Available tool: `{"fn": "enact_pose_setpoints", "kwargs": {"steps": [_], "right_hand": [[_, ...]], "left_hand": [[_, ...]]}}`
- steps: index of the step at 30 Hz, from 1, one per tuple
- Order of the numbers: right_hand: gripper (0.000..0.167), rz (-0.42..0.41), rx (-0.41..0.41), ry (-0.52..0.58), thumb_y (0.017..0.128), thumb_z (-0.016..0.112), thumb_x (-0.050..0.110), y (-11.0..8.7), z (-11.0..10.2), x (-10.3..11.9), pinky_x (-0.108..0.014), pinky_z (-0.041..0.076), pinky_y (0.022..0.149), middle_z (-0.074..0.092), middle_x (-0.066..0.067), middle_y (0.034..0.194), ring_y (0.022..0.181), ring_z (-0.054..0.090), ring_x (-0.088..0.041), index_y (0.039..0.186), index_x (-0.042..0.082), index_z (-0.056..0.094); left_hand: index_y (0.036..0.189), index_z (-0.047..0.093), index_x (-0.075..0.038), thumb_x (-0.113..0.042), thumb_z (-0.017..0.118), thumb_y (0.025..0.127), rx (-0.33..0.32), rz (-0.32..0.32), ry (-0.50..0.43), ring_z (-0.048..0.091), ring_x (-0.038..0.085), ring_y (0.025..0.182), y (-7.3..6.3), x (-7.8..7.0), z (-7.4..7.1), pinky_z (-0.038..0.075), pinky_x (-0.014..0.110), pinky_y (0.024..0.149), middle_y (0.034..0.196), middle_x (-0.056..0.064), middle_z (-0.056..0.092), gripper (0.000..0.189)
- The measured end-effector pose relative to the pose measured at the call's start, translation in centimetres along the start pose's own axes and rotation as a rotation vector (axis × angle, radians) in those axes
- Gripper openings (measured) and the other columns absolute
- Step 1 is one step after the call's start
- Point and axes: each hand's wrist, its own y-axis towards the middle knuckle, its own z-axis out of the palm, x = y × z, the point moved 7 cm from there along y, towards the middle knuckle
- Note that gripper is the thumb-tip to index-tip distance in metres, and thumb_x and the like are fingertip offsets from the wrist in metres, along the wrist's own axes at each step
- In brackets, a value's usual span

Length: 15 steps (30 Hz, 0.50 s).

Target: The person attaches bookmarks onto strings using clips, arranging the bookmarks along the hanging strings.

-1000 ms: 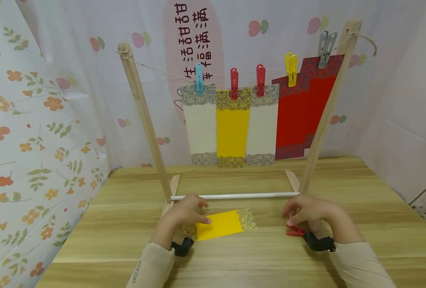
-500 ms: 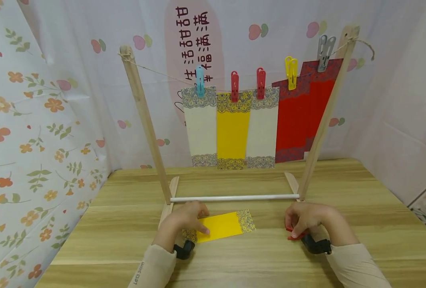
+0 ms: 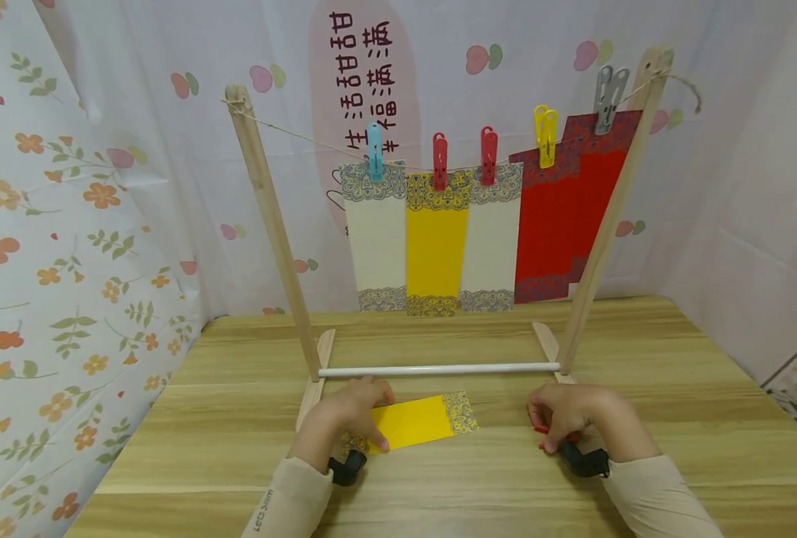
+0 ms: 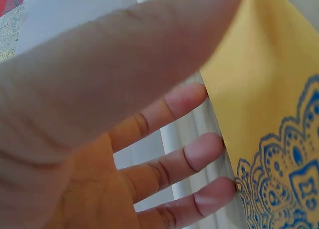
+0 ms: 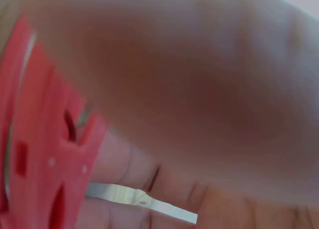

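Note:
On the table lies a yellow card point(image 3: 417, 420) with blue lace-pattern ends. My left hand point(image 3: 353, 407) spans its left part, the thumb at the near long edge and the fingers at the far one. The left wrist view has three fingertips touching the side of the card point(image 4: 269, 89), with the thumb across it. To the right, my right hand point(image 3: 573, 411) holds a red clothespin point(image 5: 40, 139) between thumb and fingers, close over the table. Most of that clothespin is hidden by the hand in the head view.
A wooden stand point(image 3: 274, 224) with a white crossbar point(image 3: 439, 370) rises behind the hands. From its string hang white cards point(image 3: 374, 246), another yellow card point(image 3: 435, 254) and red sheets point(image 3: 560, 217), under blue, red, yellow and grey clothespins. Patterned cloth point(image 3: 432, 45) stands behind.
My left thumb has slid toward the near edge of the yellow card. The right fingers have closed over the red clothespin lying on the table and now hold it.

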Motion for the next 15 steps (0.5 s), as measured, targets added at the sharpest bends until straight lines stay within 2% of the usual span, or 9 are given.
{"fn": "enact_pose_setpoints", "kwargs": {"steps": [2, 9, 15], "right_hand": [[0.032, 0.001, -0.004, 0.001, 0.067, 0.083, -0.003, 0.06, 0.08, 0.02, -0.021, 0.036, 0.053, 0.05, 0.002, 0.067, 0.056, 0.045, -0.011, 0.08, 0.006, 0.055], [0.025, -0.045, -0.036, -0.003, 0.072, 0.081, 0.002, 0.0, -0.46, 0.07, -0.022, 0.038, 0.058, 0.052, 0.001, 0.071, 0.064, 0.048, -0.011, 0.081, 0.004, 0.058], [0.021, -0.057, -0.042, -0.003, 0.072, 0.079, 0.002, -0.2, -0.59, 0.18, -0.022, 0.039, 0.058, 0.054, 0.001, 0.072, 0.064, 0.05, -0.011, 0.081, 0.003, 0.06]], "left_hand": [[0.114, 0.06, -0.018, -0.022, 0.093, 0.066, 0.01, -0.013, 0.018, 0.048, 0.03, 0.118, -0.09, -0.02, 0.1, 0.047, 0.055, 0.094, 0.124, 0.006, 0.055, 0.059], [0.112, 0.057, -0.018, -0.022, 0.094, 0.065, -0.016, -0.005, 0.105, 0.048, 0.025, 0.105, 0.05, -0.44, 0.11, 0.049, 0.048, 0.084, 0.115, 0.004, 0.055, 0.06], [0.111, 0.056, -0.018, -0.02, 0.093, 0.066, -0.013, -0.015, 0.096, 0.051, 0.027, 0.109, 0.0, -0.35, 0.31, 0.049, 0.048, 0.088, 0.118, 0.005, 0.056, 0.059]]}}
